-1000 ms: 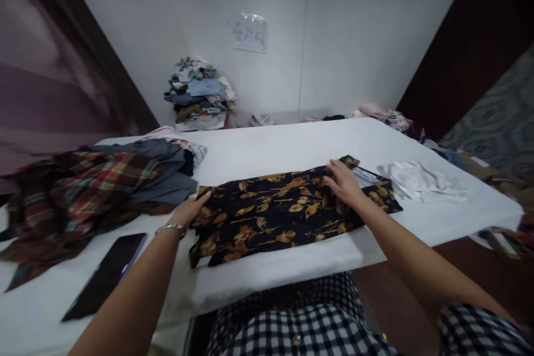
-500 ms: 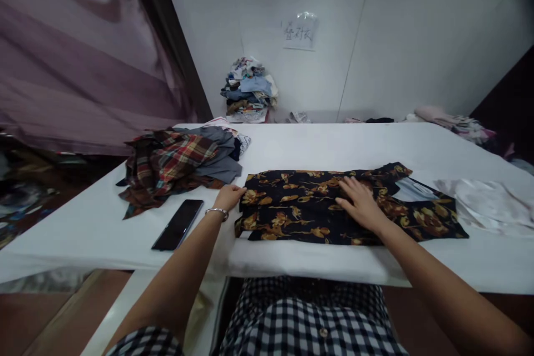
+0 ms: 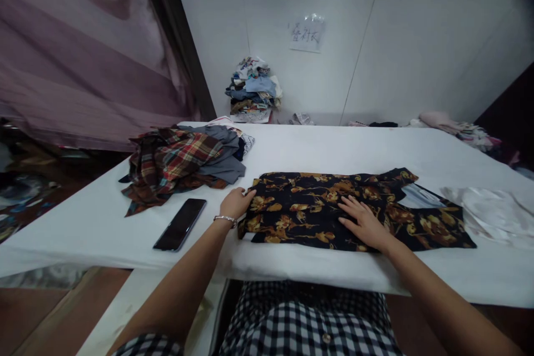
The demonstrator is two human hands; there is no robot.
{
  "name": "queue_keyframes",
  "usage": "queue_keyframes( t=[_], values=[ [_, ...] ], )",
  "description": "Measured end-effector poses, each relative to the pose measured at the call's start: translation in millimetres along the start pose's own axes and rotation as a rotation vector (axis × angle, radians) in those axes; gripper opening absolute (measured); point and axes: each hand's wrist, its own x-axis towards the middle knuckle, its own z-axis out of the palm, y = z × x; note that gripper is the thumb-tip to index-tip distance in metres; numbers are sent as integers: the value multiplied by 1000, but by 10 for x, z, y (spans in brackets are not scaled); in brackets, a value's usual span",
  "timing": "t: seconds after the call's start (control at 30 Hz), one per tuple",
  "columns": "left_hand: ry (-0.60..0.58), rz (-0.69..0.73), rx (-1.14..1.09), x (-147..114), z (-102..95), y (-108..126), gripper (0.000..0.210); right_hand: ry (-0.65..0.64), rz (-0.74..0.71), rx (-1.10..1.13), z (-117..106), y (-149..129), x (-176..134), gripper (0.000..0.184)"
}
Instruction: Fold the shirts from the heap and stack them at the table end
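A dark floral shirt (image 3: 308, 225) with brown and gold flowers lies flattened lengthwise on the white-covered table (image 3: 317, 150), its collar opening to the right. At its left end, my left hand (image 3: 237, 204) has thumb and fingers closed on the edge of the cloth. My right hand (image 3: 364, 222) rests palm down on the middle of the shirt, fingers stretched out and slightly apart. Left of my left hand lies a black smartphone (image 3: 180, 225), screen up.
Behind the phone sits a heap of crumpled shirts (image 3: 179, 161), plaid and grey. A white garment (image 3: 492, 214) lies at the right. A tall clothes stack (image 3: 254, 89) stands by the wall below a paper sign (image 3: 306, 34). More clothes (image 3: 454, 125) line the far right edge.
The view has shifted slightly, moving everything a little to the right in the picture. Both hands keep nearly the same places on the shirt.
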Motion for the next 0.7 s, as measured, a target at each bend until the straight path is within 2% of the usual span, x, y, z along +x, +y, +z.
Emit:
queue_keyframes(
  t=[0.07, 0.13, 0.27, 0.33, 0.43, 0.57, 0.63, 0.7],
  values=[
    [-15, 51, 94, -5, 30, 78, 54, 103, 7, -15, -17, -151, -6, 55],
    [-50, 66, 140, 6, 71, 171, 52, 139, 0, -48, 39, -268, 6, 57],
    [-111, 67, 115, 62, 139, 313, 37, 24, 14, -84, 273, -323, 25, 62],
    [-120, 86, 82, 90, 144, 336, 29, -19, 31, -70, 321, -313, 25, 63],
    [-103, 81, 13, 118, 117, 325, 26, -6, 61, -5, 219, -402, 49, 65],
    [-121, 20, -148, 137, 82, 296, 23, 158, -27, 107, -16, -796, 205, 65],
    [-158, -20, -246, 138, 76, 287, 20, 186, -90, 163, -32, -1018, 325, 65],
    [-186, -55, -329, 128, 69, 277, 21, 145, -128, 180, 59, -1179, 437, 65]
  ],
)
